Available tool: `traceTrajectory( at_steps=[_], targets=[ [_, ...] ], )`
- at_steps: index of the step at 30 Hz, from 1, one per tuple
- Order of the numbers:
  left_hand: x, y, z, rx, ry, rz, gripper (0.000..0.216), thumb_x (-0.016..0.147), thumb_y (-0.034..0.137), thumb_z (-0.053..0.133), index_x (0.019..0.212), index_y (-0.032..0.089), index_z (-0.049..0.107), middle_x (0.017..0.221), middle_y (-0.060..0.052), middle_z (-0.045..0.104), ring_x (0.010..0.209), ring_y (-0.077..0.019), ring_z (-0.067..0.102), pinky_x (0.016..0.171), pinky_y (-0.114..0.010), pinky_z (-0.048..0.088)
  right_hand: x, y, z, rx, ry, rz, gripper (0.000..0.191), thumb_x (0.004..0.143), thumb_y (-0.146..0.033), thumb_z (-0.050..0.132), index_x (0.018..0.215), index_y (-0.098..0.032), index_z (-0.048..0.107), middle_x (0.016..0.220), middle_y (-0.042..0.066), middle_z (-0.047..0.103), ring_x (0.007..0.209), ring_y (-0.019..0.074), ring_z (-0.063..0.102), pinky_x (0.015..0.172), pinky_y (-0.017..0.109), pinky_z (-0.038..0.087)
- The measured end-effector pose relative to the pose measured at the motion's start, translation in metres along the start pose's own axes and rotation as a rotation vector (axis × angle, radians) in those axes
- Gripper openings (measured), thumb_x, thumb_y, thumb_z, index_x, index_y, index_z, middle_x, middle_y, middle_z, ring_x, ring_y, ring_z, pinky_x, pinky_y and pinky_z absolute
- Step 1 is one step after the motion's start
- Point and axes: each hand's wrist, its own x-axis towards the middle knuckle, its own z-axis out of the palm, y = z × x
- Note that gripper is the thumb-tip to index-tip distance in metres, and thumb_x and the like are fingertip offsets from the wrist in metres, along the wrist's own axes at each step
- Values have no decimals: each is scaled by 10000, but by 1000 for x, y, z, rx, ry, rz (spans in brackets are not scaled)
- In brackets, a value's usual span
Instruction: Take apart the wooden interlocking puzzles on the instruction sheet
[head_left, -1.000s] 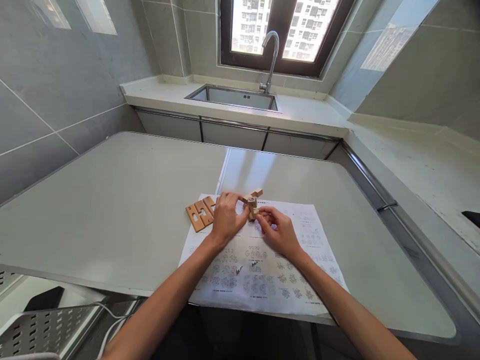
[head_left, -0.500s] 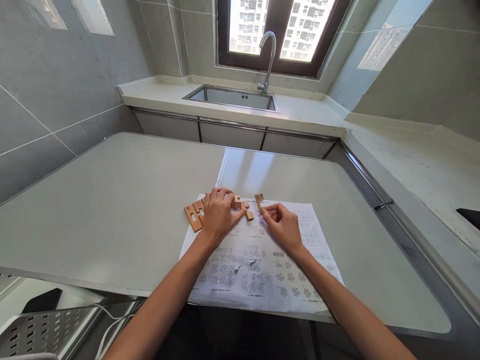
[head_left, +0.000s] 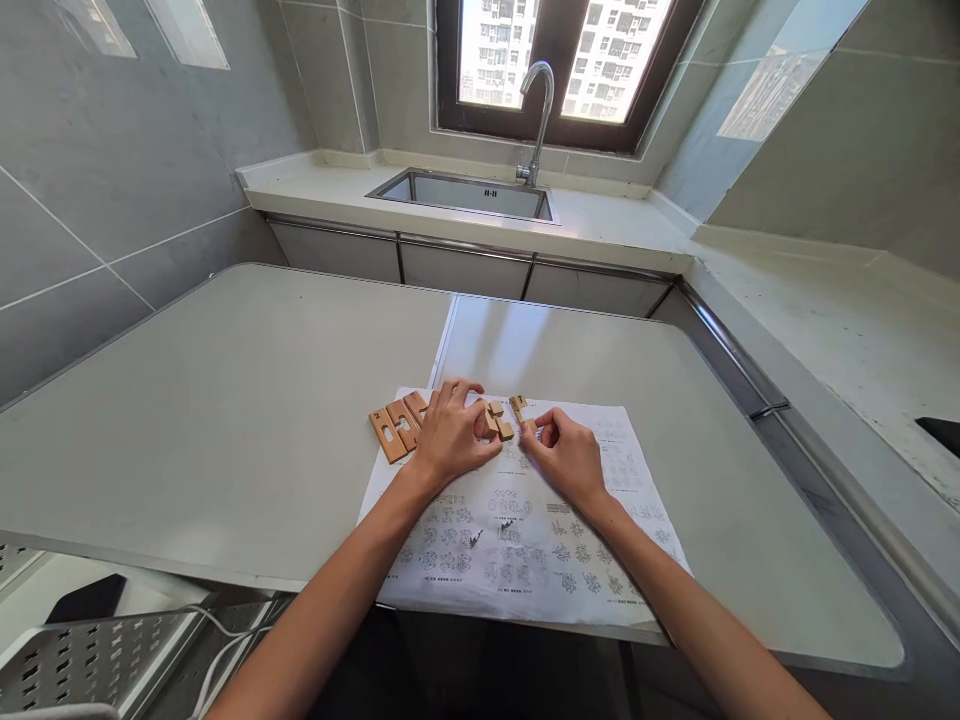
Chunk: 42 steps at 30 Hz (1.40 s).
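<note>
My left hand (head_left: 450,432) rests on the printed instruction sheet (head_left: 517,520), its fingers curled onto small wooden puzzle pieces (head_left: 496,420) lying flat there. My right hand (head_left: 566,450) pinches another wooden piece (head_left: 519,408) at its near end, close beside the first ones. Three slotted wooden bars (head_left: 397,425) lie side by side just left of my left hand, at the sheet's far left corner. Both hands sit low on the grey table (head_left: 247,400).
A counter with a steel sink (head_left: 472,195) and a curved tap (head_left: 538,110) runs along the far wall under a window. A second counter (head_left: 840,320) lies along the right. A perforated metal shelf (head_left: 90,655) and white cable sit below the table's near left edge.
The joined wooden pieces that both hands held upright have come apart. The pieces now lie flat on the sheet, one group under my left fingers, one in my right.
</note>
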Motion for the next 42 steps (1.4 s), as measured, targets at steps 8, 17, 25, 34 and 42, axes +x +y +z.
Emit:
traceTrajectory(
  at_steps=[8,17,25,34,42],
  targets=[
    [-2,2,2,-70,-37,57,273,696,266,803,673,239,532,1339,-93,638,1299,-338,525,1076,-508,487,-2,3,2,-50,15,-92,274,927,-500,631,860,-234,616,625,-20,645,580,180,603,579,284,365],
    [-1,-5,13,-87,-29,67,494,835,424,825,1254,241,638,1316,-94,657,1300,-307,539,1104,-470,477,-1,4,4,79,-108,-172,325,1017,-516,539,1006,-231,695,845,38,752,643,186,636,654,312,465],
    [-2,-9,19,28,-68,136,273,957,472,701,1125,267,768,1302,-81,707,1330,-322,533,1117,-517,445,-2,-1,1,106,-132,-189,235,1010,-412,539,1010,-230,688,850,24,741,643,176,628,667,314,467],
    [-1,-12,15,172,61,-61,213,954,291,634,1114,202,743,1384,-145,665,1373,-377,512,1156,-578,392,-2,1,1,75,-141,-201,195,995,-369,534,1011,-234,674,845,18,735,641,177,622,675,325,468],
    [-2,-13,15,220,120,-141,212,936,232,604,1119,184,700,1340,-166,659,1340,-397,511,1136,-574,385,-2,3,1,86,-154,-201,195,985,-353,530,1031,-237,680,850,16,746,643,178,634,677,322,478]
  ],
)
